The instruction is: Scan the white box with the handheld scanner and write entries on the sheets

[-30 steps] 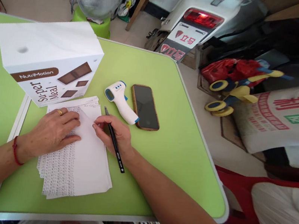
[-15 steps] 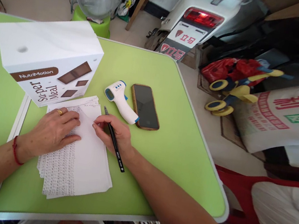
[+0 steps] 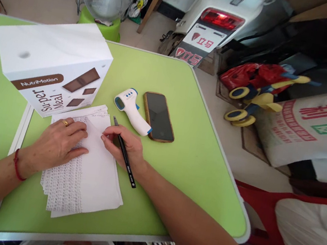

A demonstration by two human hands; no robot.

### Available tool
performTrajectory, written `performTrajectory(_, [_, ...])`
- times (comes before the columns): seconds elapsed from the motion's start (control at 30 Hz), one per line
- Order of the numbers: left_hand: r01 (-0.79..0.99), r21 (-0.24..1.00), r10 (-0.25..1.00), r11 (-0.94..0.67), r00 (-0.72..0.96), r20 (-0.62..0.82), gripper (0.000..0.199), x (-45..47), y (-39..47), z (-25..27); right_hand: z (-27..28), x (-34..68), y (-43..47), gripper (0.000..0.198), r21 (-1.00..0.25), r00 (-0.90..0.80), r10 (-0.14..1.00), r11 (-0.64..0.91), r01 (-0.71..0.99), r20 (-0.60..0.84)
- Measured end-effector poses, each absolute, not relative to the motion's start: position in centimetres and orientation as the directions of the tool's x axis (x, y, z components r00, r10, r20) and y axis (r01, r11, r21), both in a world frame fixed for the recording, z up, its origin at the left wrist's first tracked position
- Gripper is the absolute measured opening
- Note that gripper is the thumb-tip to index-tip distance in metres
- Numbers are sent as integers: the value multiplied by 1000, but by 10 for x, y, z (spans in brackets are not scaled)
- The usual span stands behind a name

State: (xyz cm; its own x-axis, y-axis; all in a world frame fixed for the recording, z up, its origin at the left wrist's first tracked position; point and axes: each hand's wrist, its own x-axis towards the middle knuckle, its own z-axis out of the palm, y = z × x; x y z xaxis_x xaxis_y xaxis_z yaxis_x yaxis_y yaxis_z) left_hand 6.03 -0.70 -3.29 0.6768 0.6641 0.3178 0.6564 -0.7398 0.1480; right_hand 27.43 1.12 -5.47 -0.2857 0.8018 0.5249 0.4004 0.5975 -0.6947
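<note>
In the head view, your right hand [image 3: 126, 147] holds a black pen [image 3: 127, 159] slantwise between the fingers, over the right edge of the stacked papers [image 3: 98, 182]; the pen's small white lettering is hard to read. Your left hand [image 3: 59, 145] lies on the papers with bent fingers, covering part of the dense handwriting; you cannot tell whether it pinches a sheet. The writing at the far edge is too small to read. The white box [image 3: 60, 50] stands just beyond the papers. The thermometer [image 3: 132, 111] lies right beside the phone [image 3: 159, 117]. Your forearms are cut off by the frame.
</note>
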Motion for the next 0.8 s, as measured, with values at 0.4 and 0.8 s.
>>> performTrajectory(0.4, [687, 121, 689, -717, 669, 279, 28, 60, -8, -32, -54, 275, 10, 7, -692, -282, 807, 591, 416, 519])
performTrajectory(0.8, [686, 116, 687, -718, 673, 275, 33, 59, -8, -33, -53, 275, 10, 6, -706, -292, 808, 589, 395, 511])
